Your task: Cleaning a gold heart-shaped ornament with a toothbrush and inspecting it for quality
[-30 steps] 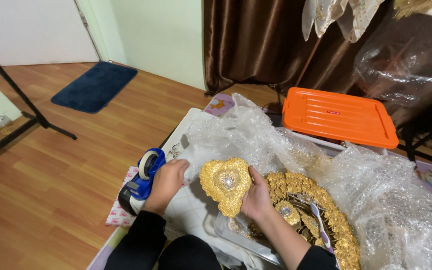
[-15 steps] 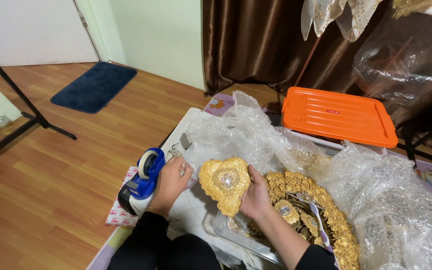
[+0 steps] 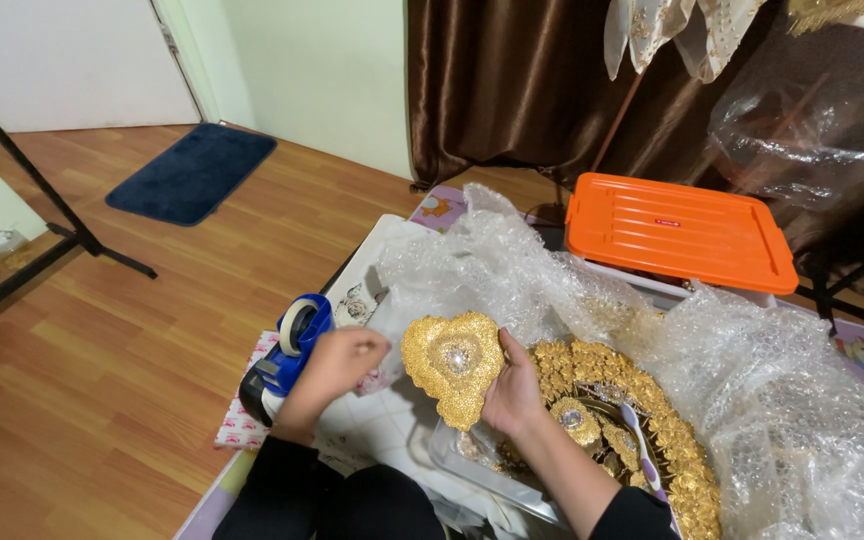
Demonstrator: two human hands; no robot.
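A gold heart-shaped ornament (image 3: 452, 365) with a sparkling centre is held upright above the table. My right hand (image 3: 514, 392) grips it along its right edge, fingers behind it. My left hand (image 3: 335, 366) is curled to the left of the ornament, its fingertips pinching the lower edge of a sheet of bubble wrap (image 3: 472, 265). Just left of that hand, a blue tape dispenser (image 3: 284, 352) with a roll of tape rests on the table edge.
A large round gold ornament (image 3: 642, 420) lies in a clear tray under more bubble wrap (image 3: 792, 400) to the right. An orange lid (image 3: 677, 232) covers a box behind. A blue mat (image 3: 192, 172) and black stand legs (image 3: 62, 225) are on the wooden floor at left.
My left hand has shifted slightly to the right, off the tape dispenser and toward the bubble wrap edge. The ornament and right hand have barely moved.
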